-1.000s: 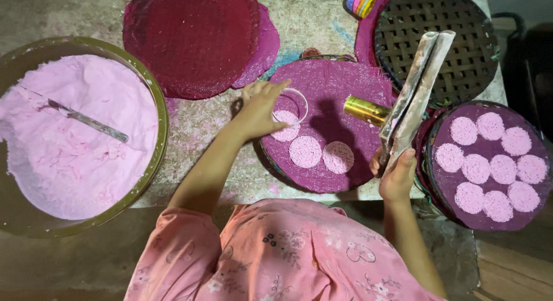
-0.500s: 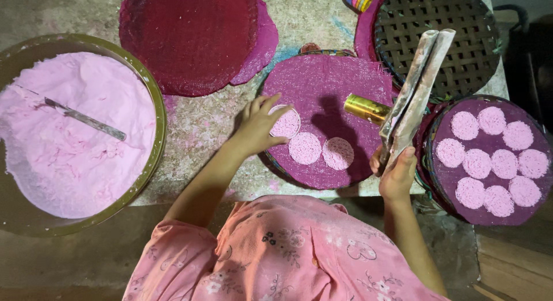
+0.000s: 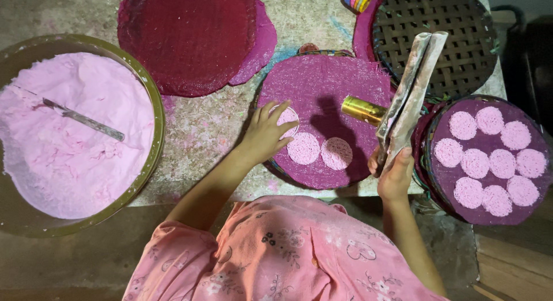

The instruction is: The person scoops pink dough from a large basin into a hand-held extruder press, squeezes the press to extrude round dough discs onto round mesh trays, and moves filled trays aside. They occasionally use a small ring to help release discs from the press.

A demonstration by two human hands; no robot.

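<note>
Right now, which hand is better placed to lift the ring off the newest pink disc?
Probably the left hand: its fingers already rest on the ring. The right hand holds the folded tool.

Coarse purple woven cloth [image 3: 340,99] is covering the centre tray, looking rough and matt. Pink discs [image 3: 303,148] on it are showing a grainy, powdery face. Gold tube [image 3: 363,110] is gleaming like polished metal. Pale folded strip [image 3: 410,94] is looking like dusted cloth, possibly paper. Pink powder [image 3: 69,157] is lying soft and matt in a dull metal-rimmed basin [image 3: 156,114]. Dark lattice tray [image 3: 438,19] is showing plaited strips.
</note>
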